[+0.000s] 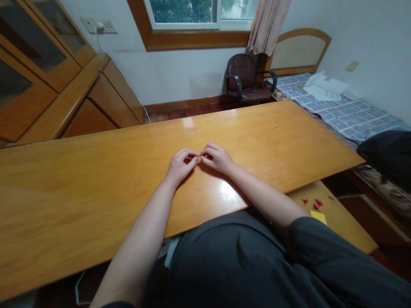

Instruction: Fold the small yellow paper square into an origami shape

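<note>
Bends both bare forearms (150, 218) over a long, glossy yellow-brown wooden table (96, 179), with the left hand (177, 167) and the right hand (221, 159) nearly meeting at the fingertips near the middle. Pinches thumb against curled fingers on each side, grasping between the two sets of tips a tiny piece (198, 158), mostly covered and too small to make out in shape or colour. Holds that tiny piece right at the fingertips, in the narrow space between the hands; cannot tell whether touching the table. Wears a dark grey short-sleeved shirt (231, 256), close against the table's near edge. Has at the right, lower than the table, a yellow-brown wooden board (343, 226) bearing small, angular red pieces (316, 206) and a bright yellow flat sheet (318, 217), well apart from both hands. Faces, beyond the table's far edge, a maroon armchair (242, 70) with black armrests (239, 87), near a window (184, 10) with a brown wooden frame (195, 41) and a pale pink curtain (269, 25). Has farther right a blue checked bed cover (353, 113) with crumpled white sheets (327, 87) on top, and a black bag-like bundle (388, 156).
</note>
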A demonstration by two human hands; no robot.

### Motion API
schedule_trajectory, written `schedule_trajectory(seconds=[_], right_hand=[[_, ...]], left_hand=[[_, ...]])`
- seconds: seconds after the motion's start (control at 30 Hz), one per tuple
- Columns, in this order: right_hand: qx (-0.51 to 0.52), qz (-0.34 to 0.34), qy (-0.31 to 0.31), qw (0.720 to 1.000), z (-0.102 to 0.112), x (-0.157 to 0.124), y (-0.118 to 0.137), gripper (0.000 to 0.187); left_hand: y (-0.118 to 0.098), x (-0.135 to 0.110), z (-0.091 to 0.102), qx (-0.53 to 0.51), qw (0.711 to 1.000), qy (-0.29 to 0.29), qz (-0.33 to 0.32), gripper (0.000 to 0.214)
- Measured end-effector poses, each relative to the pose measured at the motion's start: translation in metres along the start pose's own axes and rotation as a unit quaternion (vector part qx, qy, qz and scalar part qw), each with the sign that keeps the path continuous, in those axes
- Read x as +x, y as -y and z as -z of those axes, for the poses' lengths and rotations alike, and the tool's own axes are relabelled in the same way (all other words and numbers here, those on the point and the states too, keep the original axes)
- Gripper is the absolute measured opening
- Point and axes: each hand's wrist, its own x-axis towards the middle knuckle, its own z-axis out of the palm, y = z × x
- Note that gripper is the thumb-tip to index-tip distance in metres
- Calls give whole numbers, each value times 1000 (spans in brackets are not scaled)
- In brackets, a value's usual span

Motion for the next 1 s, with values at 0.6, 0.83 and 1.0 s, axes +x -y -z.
schedule_trajectory(seconds=[0.6,0.83,1.0], right_hand=[[-75,-156,27,985,8,1,-40,19],[-49,-119,71,989,8,1,-32,6],[-57,-71,101,991,6,1,-31,4]], left_hand=[[13,4,-5,39,999,3,36,13],[16,6,-7,68,997,17,37,17],[21,6,-8,85,996,24,31,18]])
